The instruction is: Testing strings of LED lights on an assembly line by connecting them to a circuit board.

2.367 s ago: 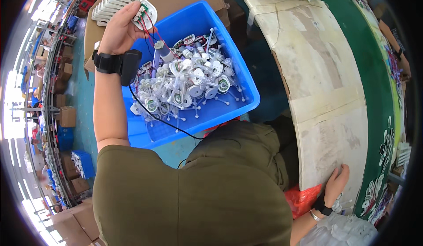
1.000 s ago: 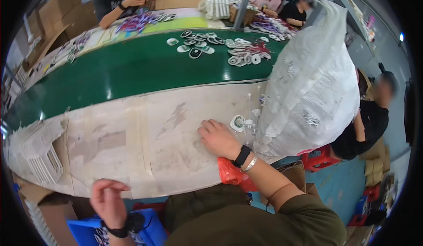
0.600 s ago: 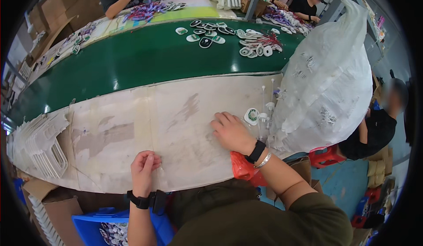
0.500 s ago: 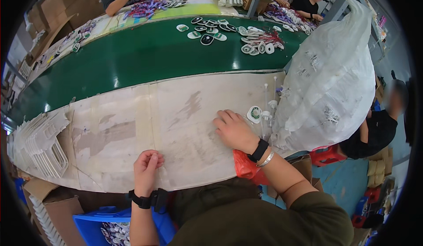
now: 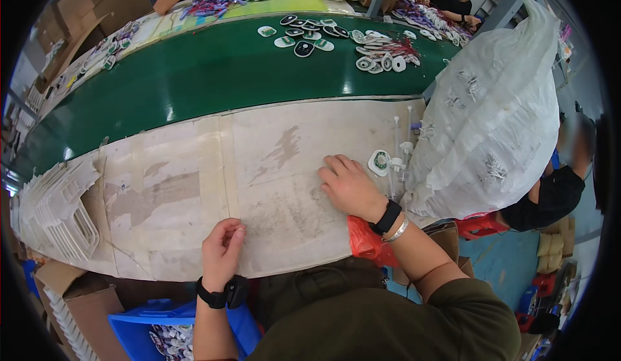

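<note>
My right hand (image 5: 351, 185) lies palm down on the paper-covered table (image 5: 278, 199), its fingers stretched out and nothing seen in it. Just beyond its knuckles is a small white oval part (image 5: 379, 162) with a green centre. Beside that part stand thin white plastic stems (image 5: 397, 142) with round fittings. Near the table's front edge, my left hand (image 5: 223, 250) is loosely closed, thumb close to the curled fingers, with nothing visible in it. A red plastic bag (image 5: 371, 238) hangs at the edge under my right wrist.
A bulging white sack (image 5: 488, 125) stands on the right. White plastic frames (image 5: 58, 209) are stacked at the far left. Beyond the table runs a green conveyor belt (image 5: 200, 76) carrying oval parts (image 5: 304, 49). A blue bin (image 5: 139, 329) sits below. Other people work across the belt and at right.
My left hand has shifted slightly right, its fingers a little more curled. The right hand stays flat at nearly the same place. The view has tilted slightly.
</note>
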A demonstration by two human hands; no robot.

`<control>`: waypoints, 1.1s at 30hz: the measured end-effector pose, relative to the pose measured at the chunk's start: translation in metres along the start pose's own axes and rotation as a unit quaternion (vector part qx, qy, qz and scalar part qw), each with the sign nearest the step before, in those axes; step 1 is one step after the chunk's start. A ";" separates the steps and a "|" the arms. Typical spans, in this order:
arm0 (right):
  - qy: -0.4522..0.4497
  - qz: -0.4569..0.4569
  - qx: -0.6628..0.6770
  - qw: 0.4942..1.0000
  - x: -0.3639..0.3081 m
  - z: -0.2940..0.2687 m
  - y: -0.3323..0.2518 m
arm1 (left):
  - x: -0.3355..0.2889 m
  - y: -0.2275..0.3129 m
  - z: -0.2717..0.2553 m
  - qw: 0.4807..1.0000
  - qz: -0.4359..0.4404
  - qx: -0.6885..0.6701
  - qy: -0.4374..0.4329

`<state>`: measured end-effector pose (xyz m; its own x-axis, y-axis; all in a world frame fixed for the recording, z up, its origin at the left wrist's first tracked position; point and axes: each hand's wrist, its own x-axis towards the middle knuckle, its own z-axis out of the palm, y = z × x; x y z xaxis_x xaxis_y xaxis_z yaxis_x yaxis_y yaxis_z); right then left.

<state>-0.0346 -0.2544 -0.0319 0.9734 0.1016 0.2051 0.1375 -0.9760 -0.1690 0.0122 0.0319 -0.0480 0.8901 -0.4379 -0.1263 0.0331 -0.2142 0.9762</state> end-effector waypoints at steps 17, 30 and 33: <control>0.002 0.004 -0.002 1.000 -0.002 -0.001 -0.001 | 0.000 0.000 0.000 1.000 -0.004 0.023 -0.010; -0.015 0.006 0.000 1.000 -0.004 0.000 0.002 | 0.000 0.006 0.003 0.999 0.002 0.040 -0.012; -0.012 0.003 -0.009 1.000 -0.003 0.000 0.001 | -0.001 -0.002 0.002 1.000 0.007 0.022 -0.013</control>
<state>-0.0377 -0.2557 -0.0330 0.9783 0.1000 0.1814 0.1284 -0.9800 -0.1519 0.0105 0.0312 -0.0499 0.8778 -0.4642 -0.1181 0.0002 -0.2462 0.9692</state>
